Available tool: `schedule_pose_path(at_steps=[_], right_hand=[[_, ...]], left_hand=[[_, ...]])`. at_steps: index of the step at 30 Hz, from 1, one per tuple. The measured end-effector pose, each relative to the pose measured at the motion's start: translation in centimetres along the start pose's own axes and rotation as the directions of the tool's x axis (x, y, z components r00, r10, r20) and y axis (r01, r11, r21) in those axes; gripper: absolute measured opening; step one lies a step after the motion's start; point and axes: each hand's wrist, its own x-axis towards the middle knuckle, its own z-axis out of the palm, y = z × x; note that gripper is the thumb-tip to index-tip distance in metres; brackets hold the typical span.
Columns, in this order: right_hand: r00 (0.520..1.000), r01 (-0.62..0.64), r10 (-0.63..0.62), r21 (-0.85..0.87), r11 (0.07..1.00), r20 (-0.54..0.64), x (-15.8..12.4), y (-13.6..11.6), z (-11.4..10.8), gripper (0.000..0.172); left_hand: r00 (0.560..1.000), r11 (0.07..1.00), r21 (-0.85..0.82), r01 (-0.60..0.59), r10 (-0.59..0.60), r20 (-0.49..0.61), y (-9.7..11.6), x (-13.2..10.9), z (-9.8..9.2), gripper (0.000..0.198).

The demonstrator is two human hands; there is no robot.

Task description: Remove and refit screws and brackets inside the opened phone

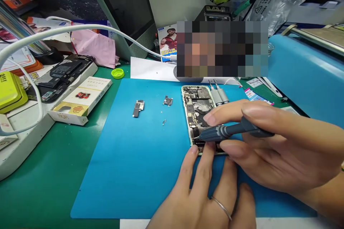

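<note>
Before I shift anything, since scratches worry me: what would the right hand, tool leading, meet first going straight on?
Probably the opened phone, at its left edge, just beyond the tip of the dark tool; depth is unclear.

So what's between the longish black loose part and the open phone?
In the head view: one squarish part, plus tiny bits, on the blue mat.
</note>
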Motion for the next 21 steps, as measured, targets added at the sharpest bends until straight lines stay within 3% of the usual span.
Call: schedule_pose_path(at_steps=[3,7,11,14,21], right_hand=[[0.991,0.129,-0.126,-0.053,0.990,0.053,-0.3,0.2,0.1,0.071],[0.991,0.133,-0.132,-0.012,0.991,0.037,-0.6,0.5,0.2,0.074],[0.977,0.212,-0.211,-0.054,0.976,0.009,-0.4,0.7,0.4,0.061],[0.980,0.196,-0.199,-0.092,0.976,-0.025,-0.3,0.8,0.5,0.054],[0.977,0.215,-0.215,-0.033,0.976,-0.009,-0.2,0.9,0.5,0.056]], left_hand=[[0.999,0.999,0.029,-0.031,0.030,0.021,-0.3,0.1,-0.3,0.031],[0.998,0.997,0.051,-0.050,0.048,0.047,-0.4,0.3,-0.6,0.034],[0.993,0.994,0.067,-0.084,0.078,0.084,-0.6,0.3,-0.9,0.035],[0.988,0.988,0.090,-0.125,0.115,0.104,-0.9,0.4,-1.1,0.038],[0.988,0.985,0.100,-0.138,0.130,0.081,-1.0,0.1,-1.0,0.038]])
